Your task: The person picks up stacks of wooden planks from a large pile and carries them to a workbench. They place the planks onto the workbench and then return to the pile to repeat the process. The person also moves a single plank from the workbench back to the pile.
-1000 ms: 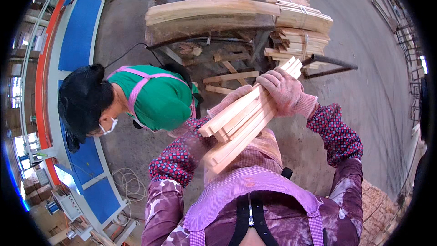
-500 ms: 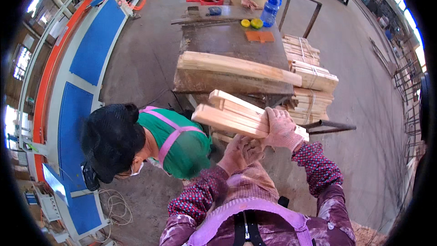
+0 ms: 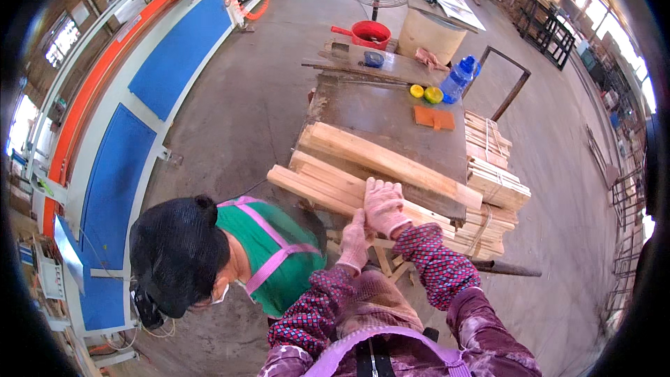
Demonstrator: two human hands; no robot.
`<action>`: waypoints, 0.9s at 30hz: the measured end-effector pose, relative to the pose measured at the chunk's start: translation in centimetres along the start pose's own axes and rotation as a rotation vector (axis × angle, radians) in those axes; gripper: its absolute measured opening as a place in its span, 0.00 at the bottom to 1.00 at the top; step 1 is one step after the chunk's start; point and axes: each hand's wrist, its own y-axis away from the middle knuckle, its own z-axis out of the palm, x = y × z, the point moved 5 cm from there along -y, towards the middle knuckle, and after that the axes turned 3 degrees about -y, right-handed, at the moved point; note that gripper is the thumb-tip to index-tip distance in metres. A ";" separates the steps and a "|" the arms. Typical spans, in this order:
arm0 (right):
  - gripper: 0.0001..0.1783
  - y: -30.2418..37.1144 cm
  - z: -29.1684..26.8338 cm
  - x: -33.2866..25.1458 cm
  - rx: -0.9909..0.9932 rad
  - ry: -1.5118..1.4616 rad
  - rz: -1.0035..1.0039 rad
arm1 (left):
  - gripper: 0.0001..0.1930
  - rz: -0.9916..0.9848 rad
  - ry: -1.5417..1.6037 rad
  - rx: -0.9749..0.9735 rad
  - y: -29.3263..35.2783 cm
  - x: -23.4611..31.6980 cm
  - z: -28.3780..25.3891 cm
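Wooden strips (image 3: 310,187) fill right fingers (image 3: 380,191); grip of left fingers (image 3: 358,225) unclear; a co-worker (image 3: 244,230) stands left, table (image 3: 356,108) ahead.

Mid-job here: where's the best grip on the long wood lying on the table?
Probably mid-length on the long wood, from above, closing across its narrow width: it lies flat along the near edge of the table, with the held strips crowding its near side.

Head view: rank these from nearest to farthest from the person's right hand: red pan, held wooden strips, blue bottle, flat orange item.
1. Wooden strips: held in the right hand.
2. Flat orange item: ahead, on the table.
3. Blue bottle: just beyond, on the right.
4. Red pan: farthest ahead, left of the bottle.
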 end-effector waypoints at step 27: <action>0.51 -12.5 0.4 10.1 -0.626 -0.372 -0.006 | 0.31 -0.051 0.003 0.298 -6.6 -2.0 1.7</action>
